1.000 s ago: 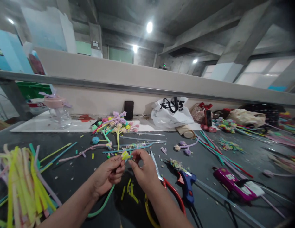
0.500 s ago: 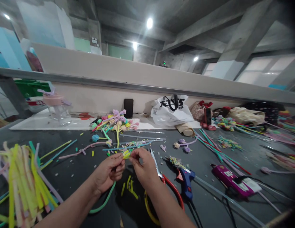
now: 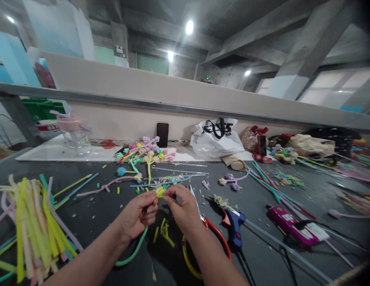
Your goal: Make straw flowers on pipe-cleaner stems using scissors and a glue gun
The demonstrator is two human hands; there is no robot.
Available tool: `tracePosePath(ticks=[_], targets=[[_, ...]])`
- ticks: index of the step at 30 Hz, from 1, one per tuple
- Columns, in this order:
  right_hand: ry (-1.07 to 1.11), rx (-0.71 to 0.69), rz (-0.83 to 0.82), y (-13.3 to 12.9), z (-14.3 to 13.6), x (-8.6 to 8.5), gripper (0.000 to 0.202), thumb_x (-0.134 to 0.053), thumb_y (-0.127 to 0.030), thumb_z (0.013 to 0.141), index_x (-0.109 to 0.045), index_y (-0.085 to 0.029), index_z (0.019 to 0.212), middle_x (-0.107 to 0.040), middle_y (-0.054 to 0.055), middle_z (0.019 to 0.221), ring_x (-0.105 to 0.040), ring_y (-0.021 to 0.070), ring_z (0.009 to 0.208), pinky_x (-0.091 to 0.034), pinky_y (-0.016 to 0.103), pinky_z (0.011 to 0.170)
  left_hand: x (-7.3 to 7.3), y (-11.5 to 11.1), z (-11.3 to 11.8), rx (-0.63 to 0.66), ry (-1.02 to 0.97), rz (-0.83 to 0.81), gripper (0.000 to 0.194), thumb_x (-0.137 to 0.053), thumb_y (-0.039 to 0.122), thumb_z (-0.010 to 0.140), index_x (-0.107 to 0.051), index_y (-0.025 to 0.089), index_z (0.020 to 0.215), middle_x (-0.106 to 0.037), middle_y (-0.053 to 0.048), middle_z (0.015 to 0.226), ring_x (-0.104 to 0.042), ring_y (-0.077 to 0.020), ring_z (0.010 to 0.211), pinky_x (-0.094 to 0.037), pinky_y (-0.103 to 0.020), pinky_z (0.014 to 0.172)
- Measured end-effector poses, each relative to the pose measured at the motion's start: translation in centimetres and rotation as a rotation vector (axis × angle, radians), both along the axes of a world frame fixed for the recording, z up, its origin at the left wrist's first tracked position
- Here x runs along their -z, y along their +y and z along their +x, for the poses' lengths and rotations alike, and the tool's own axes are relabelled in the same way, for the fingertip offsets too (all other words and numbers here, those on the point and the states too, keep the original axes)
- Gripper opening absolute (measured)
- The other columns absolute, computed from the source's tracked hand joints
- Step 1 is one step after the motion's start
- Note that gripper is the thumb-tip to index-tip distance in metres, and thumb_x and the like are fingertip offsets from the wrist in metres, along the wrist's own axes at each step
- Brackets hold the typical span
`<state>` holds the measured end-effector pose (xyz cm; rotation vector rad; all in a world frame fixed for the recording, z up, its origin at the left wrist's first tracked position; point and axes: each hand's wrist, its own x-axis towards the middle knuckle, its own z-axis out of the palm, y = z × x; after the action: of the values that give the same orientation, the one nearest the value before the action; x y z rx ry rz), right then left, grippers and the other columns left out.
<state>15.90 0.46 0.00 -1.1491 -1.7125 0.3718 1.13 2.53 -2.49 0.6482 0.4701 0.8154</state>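
My left hand (image 3: 139,214) is closed around a green pipe cleaner (image 3: 133,254), whose free end curves down toward the table. At its top, between the fingertips of both hands, is a small cluster of yellow pipe cleaner pieces (image 3: 160,192). My right hand (image 3: 182,208) pinches at the right side of this cluster; its fingertips partly cover the contact. Below the hands lie several short yellow cut pieces (image 3: 166,234). Scissors with red and yellow handles (image 3: 219,235) rest partly under my right forearm. Just right of them lies a blue glue gun (image 3: 235,226).
A bundle of pipe cleaners (image 3: 32,226) spreads at the left. Finished-looking fuzzy flowers (image 3: 149,149) are heaped at the back, near a phone (image 3: 162,135) and a white bag (image 3: 216,139). A purple power strip (image 3: 292,226) with cords lies at the right, beside a clear glue stick (image 3: 280,244).
Both hands stay together at the yellow pieces, with only slight finger movement. The whole view has shifted a little.
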Motion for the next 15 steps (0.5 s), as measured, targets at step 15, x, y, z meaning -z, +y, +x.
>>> tracePosePath(ticks=[15], targets=[[0.098,0.015,-0.068,0.06,-0.17,0.67,0.012,-0.053,-0.011,0.07,-0.052,-0.019,0.061,-0.048,-0.003,0.061,-0.045,0.0127,0.061,-0.034,0.024,0.057,0.14,-0.5,0.24,-0.003,-0.015,0.009,0.019,-0.06,0.02,0.072,-0.047,0.013,0.06,-0.036,0.008,0.041,-0.02,-0.0003,0.033,-0.014,-0.014,0.034]])
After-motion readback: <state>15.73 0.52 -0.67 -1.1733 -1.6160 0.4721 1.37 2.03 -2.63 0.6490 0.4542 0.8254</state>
